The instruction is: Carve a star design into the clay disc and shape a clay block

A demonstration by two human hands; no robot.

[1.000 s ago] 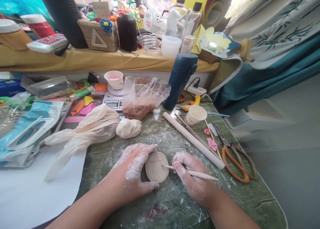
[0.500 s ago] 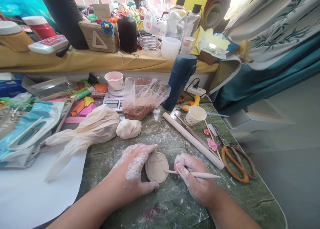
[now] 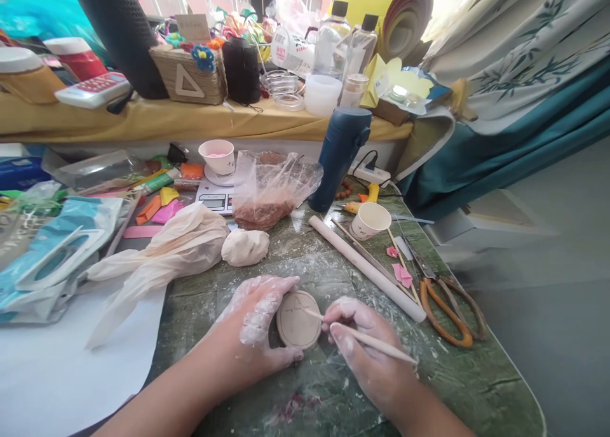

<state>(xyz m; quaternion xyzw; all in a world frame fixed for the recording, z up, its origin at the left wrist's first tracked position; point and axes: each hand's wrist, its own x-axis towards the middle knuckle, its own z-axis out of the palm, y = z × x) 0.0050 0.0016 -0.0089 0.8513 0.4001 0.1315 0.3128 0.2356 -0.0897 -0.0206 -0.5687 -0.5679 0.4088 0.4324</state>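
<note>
A round, flat clay disc with a raised-looking rim and thin scratched lines lies on a clear sheet on the table. Around its left side curve the thumb and fingers of my left hand, steadying it. My right hand pinches a pale, pointed modelling stick, whose tip meets the disc's face right of the scratched lines. White clay residue coats both hands. Beyond the left hand sits a lump of white clay.
A white rolling pin, thin sticks, a paper cup and orange-handled scissors lie to the right. Behind stand a blue flask and a bag of brown clay. A crumpled plastic bag is at left.
The stick's tip has moved up and left on the disc, and its back end has dipped. My right hand has shifted slightly left; my left hand stays put.
</note>
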